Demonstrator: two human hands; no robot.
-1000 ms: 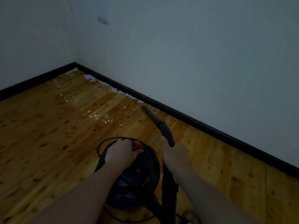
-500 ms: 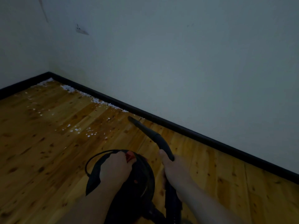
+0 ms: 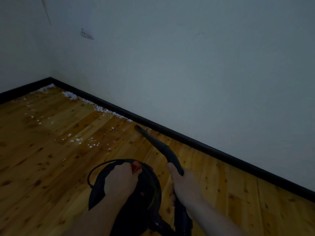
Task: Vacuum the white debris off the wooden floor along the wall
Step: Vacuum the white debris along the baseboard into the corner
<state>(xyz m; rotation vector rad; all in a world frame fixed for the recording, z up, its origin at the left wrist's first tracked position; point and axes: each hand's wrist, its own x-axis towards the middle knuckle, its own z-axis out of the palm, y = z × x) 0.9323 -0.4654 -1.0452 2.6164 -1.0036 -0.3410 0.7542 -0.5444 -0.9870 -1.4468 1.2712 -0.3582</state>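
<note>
White debris (image 3: 73,96) lies in a line along the black baseboard (image 3: 179,133), thickest towards the corner. More white crumbs (image 3: 80,140) are scattered over the wooden floor (image 3: 42,167). My right hand (image 3: 184,183) grips the black vacuum nozzle (image 3: 158,145), whose tip sits low by the baseboard near the end of the debris line. My left hand (image 3: 121,181) grips the top handle of the round black vacuum body (image 3: 150,189), beside its red switch (image 3: 135,166).
Two pale walls meet in a corner at the upper left. A small wall outlet (image 3: 86,34) sits on the right-hand wall. A black cord (image 3: 95,171) loops off the vacuum's left side. Bare floor stretches right along the baseboard.
The view has shifted, so the corner and debris sit differently in frame. The nozzle tip stays by the baseboard. Both hands keep their grips.
</note>
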